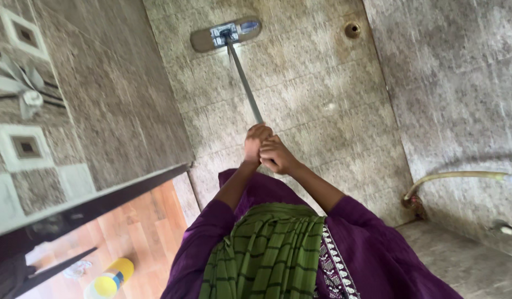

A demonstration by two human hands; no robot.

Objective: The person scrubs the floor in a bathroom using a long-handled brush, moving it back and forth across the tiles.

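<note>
at the far left, a tiled wall (101, 99) with square inset patterns, and below it a dark door edge (90, 205) running diagonally. in the lower left corner, a strip of orange wood-look floor (148, 227) with a yellow bottle (109, 282) lying on it, a blue band near one end; beside it something small and pale, too blurred to name.

moving right, a beige speckled tiled floor (317, 94) filling the middle. at the top, a flat mop head (225, 34), oblong and grey, resting flat on the tiles, well apart from the hands. from its middle, a thin metal mop handle (245, 83) slanting down toward the body.

at the lower end of the handle, the left hand (256, 143) and right hand (277, 156), touching each other, both wrapped around the handle, the left a little higher on it; each grip closed on the handle, fingers curled tight. below them, purple sleeves (366, 243) and a green striped scarf (267, 254) hanging down the front.

further right, a small round drain (352, 30) near the top, set in the floor. at the right edge, a second tiled wall (455, 83), with a yellowish hose (455, 177) curving along its base to a rusty fitting (414, 202), and perhaps a white pipe at the very edge.
</note>
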